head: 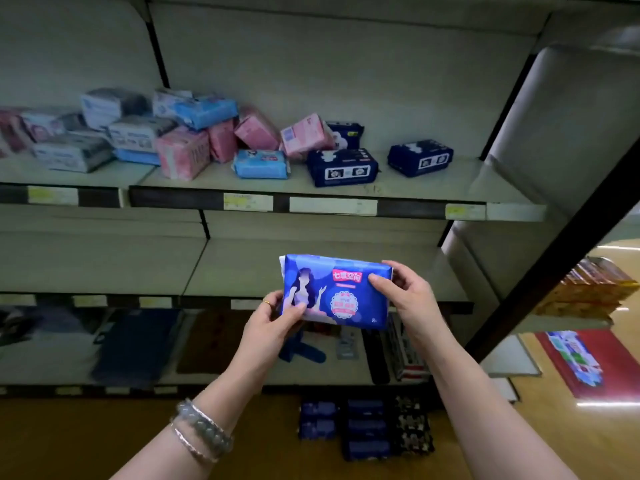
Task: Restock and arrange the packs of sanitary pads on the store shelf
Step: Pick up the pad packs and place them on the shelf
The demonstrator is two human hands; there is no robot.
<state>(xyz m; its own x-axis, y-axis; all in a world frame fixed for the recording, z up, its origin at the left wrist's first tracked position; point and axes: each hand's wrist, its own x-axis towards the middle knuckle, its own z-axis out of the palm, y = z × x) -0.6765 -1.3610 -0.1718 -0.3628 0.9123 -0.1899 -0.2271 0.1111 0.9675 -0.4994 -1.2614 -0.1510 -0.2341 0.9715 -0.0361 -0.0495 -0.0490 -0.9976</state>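
I hold a blue pack of sanitary pads (pixel 337 292) with a red label in front of the middle shelf (pixel 346 268). My left hand (pixel 273 320) pinches its lower left corner, thumb on the front. My right hand (pixel 403 289) grips its right end. On the upper shelf (pixel 433 185) lie several packs: a dark navy pack (pixel 420 157) on the right, another navy pack (pixel 342 167) beside it, a light blue pack (pixel 260 164), and pink packs (pixel 306 136) leaning in a loose heap. Grey-white packs (pixel 72 152) are stacked at the far left.
Price tags (pixel 332 205) line the shelf edges. Dark goods lie on the lower shelf (pixel 138 341). Several navy packs (pixel 363 427) sit on the floor below. A dark upright post (pixel 554 251) slants at the right, with orange boxes (pixel 588 289) beyond it.
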